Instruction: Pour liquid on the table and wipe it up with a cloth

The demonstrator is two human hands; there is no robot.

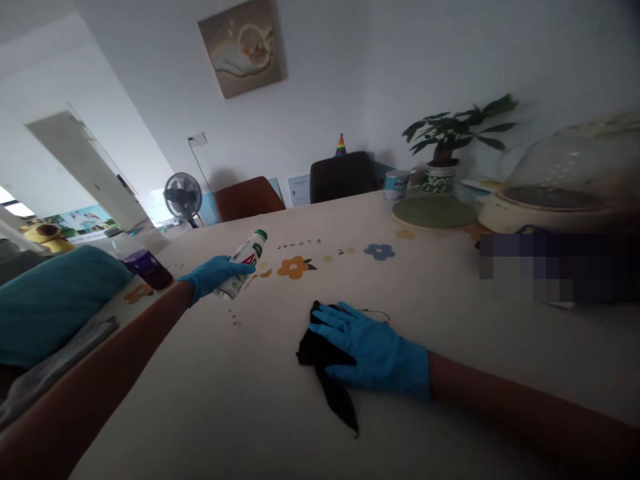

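Observation:
My left hand, in a blue glove, is wrapped round a small white bottle with a green cap, held tilted just above the table. My right hand, also gloved in blue, lies flat with fingers spread on a black cloth that rests on the cream tablecloth with flower prints. The two hands are about a forearm's length apart.
A purple container stands at the table's left edge near a teal cushion. At the far right are a green mat, a tin, a potted plant and a domed cooker. Two chairs and a fan stand beyond.

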